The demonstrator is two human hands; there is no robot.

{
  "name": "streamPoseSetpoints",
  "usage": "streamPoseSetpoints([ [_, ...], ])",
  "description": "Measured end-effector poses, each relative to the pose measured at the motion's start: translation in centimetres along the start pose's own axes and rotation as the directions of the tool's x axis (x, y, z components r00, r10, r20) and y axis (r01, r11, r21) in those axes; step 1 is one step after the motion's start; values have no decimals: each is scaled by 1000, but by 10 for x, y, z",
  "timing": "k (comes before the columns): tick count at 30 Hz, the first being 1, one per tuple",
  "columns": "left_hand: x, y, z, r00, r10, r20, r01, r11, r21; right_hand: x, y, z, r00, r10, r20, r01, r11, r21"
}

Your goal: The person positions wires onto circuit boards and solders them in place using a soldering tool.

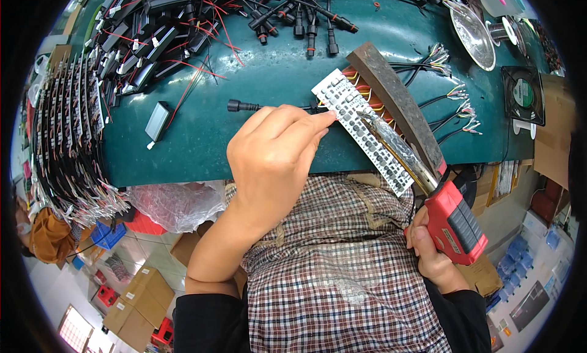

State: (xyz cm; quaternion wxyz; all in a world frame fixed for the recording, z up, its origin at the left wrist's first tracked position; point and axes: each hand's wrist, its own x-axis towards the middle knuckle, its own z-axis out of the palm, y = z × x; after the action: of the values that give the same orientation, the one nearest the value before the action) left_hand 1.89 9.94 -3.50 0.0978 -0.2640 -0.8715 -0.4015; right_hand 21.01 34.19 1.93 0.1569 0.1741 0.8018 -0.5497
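My left hand [269,148] is closed in a pinch, its fingertips at the left edge of a white circuit board [367,133]. What they hold is hidden. Behind that hand lies a black cable with a round plug [240,105]; its thin coloured wires reach the board's upper left corner. In my right hand [428,249] is a red soldering gun [452,224] with a dark grip patch. Its metal tube and tip slant up and left over the board. The board leans along a dark bar [397,102], with yellow, red and white wires between them.
Black cables with plugs [299,20] and small black boxes with red wires [147,41] are heaped at the back. One box [159,122] lies alone. Strips of wired boards [67,121] hang at left. Stripped cables [455,111], a metal dish [474,38] and a fan [523,95] are at right.
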Motion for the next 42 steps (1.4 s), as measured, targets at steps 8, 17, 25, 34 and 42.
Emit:
streamPoseSetpoints([
  [8,10,-24,-3,928,366,70,-370,925,81,0,-2,1,999,-8,-36,9,1000,29],
  [17,19,-27,-7,847,520,113,-531,834,147,0,-1,1,999,-26,-38,22,995,-95],
  [25,25,-41,-6,871,471,138,-477,879,4,0,2,-2,998,-62,-6,61,990,-124],
  [34,30,-40,-7,848,494,191,-505,863,16,-1,2,-3,1000,4,6,-3,992,-126],
  [42,33,-34,-12,824,524,214,-548,834,66,2,1,-1,996,-83,30,87,972,-218],
])
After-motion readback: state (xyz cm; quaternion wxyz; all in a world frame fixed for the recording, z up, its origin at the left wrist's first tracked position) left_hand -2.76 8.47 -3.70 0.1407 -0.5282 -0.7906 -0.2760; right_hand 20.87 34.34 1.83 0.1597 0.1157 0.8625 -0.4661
